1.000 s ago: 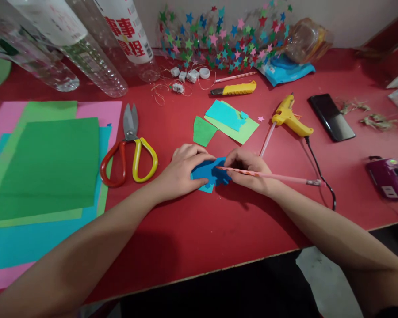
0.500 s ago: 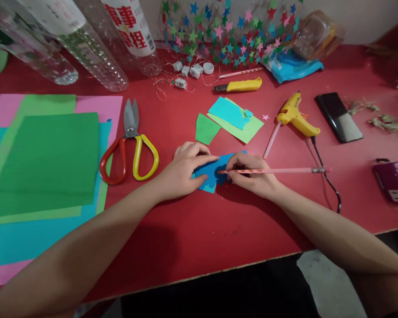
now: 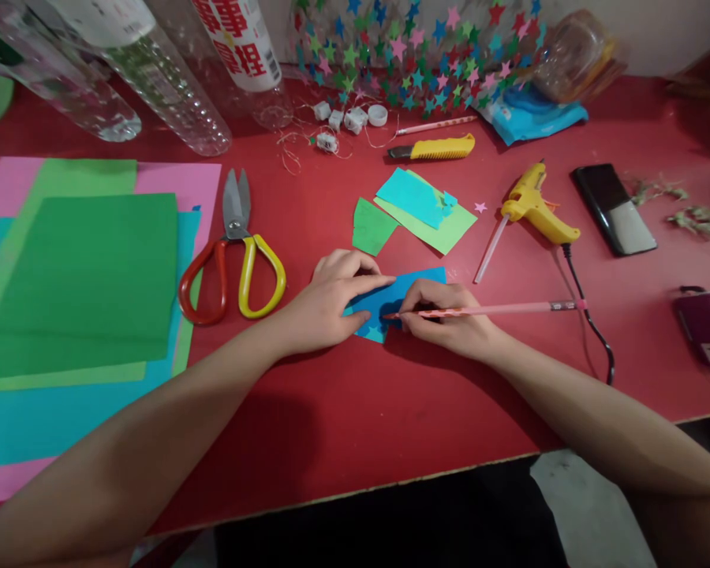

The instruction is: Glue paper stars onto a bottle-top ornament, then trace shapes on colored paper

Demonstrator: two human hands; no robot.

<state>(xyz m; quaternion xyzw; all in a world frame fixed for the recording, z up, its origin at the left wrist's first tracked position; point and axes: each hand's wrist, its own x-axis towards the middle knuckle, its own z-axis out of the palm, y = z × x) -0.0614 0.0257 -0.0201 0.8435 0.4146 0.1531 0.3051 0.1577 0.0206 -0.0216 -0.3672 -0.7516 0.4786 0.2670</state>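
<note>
A blue piece of paper (image 3: 423, 282) lies on the red table under both my hands. My left hand (image 3: 346, 304) rests on its left part, thumb and forefinger stretched out and apart. My right hand (image 3: 443, 315) pinches a pink pencil (image 3: 509, 308), its tip touching the paper between the hands. Along the paper's lower edge shows a lighter blue bit with star-shaped cut edges (image 3: 371, 332). Just beyond my hands are a green scrap (image 3: 374, 226) and turquoise paper (image 3: 408, 196) on a light green sheet (image 3: 450, 237).
Large scissors (image 3: 235, 229) lie left, beside stacked coloured sheets (image 3: 95, 276). A yellow box cutter (image 3: 441, 147), a glue gun (image 3: 536, 205) with its cord and a phone (image 3: 614, 210) lie beyond. Plastic bottles (image 3: 171, 95) and a star-covered clear container (image 3: 414, 55) line the back.
The pencil tip has shifted slightly left and down across the blue paper, with my right hand following. My left hand stays pressed on the paper. The whole view has shifted slightly.
</note>
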